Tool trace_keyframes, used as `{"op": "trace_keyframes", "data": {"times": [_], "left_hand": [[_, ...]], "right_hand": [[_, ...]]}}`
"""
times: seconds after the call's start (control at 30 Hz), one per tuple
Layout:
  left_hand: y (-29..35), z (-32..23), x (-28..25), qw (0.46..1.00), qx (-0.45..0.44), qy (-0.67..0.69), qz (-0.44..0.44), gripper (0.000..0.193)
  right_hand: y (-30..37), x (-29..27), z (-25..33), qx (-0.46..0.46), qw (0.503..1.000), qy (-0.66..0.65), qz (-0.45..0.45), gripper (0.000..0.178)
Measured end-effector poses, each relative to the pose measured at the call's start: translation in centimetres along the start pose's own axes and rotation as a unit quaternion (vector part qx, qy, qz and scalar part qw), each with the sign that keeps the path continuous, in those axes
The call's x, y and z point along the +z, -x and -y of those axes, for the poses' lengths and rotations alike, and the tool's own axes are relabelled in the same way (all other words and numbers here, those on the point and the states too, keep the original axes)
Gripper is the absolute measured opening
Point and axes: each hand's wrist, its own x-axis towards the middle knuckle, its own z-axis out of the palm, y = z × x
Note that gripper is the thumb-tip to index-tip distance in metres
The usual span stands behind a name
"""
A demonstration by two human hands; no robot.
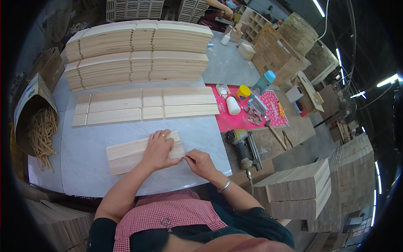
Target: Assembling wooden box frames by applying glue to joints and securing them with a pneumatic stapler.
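Two pale wood slats (126,155) lie side by side on the grey worktop (84,168) in front of me. My left hand (159,149), a ring on one finger, presses flat on their right part. My right hand (200,163), a bangle at the wrist, pinches the right end of the slats with its fingertips. Just beyond them lie rows of flat wood slats (147,105), and behind those stand two tall stacks of slats (138,54).
A nail gun (243,147) lies right of the worktop. A pink mat (252,113) holds a white glue bottle (232,105), a yellow jar and small tools. Rubber bands (42,134) fill a box at left. Wood block stacks (298,189) stand at right. Another person works at the far end.
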Motion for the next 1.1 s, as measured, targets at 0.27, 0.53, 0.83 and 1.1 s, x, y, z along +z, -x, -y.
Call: {"op": "trace_keyframes", "data": {"times": [0.27,0.53,0.83,1.1], "left_hand": [[0.5,0.0,0.5,1.0,0.001,0.003,-0.002,0.043],[0.1,1.8,1.6,0.998,0.029,-0.047,-0.021,0.042],[-0.1,0.0,0.2,0.998,-0.011,-0.052,0.029,0.04],[-0.1,0.3,-0.1,0.995,-0.04,0.007,0.089,0.051]], "right_hand": [[-0.1,-0.4,-0.7,-0.024,0.999,-0.037,0.026,0.006],[2.4,-1.3,-6.5,0.03,0.998,0.01,-0.056,0.018],[6.0,-11.3,-13.5,0.296,0.874,0.383,-0.03,0.061],[6.8,-12.5,-14.9,0.381,0.871,0.31,0.017,0.064]]}}
